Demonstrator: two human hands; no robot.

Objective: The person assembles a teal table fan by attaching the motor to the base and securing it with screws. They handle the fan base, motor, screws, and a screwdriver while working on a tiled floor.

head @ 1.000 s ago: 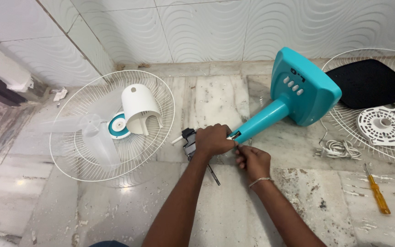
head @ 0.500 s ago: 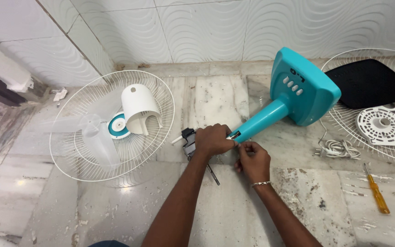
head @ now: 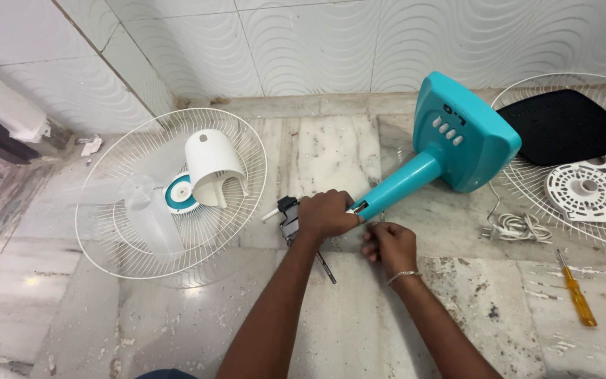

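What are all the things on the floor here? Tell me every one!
Fan stand: 1, teal, lying on its side, middle right.
Fan motor: 1, dark grey, under the left hand.
Wire grille: 2, white, one left, one far right.
Fan blade: 1, clear, on left grille.
Motor cover: 1, white, on left grille.
Black pad: 1, on right grille.
Round vented plate: 1, white, right grille.
Cord with plug: 1, white, right.
Screwdriver: 1, yellow, right.
Left hand: grips motor.
Right hand: at the stand's end.
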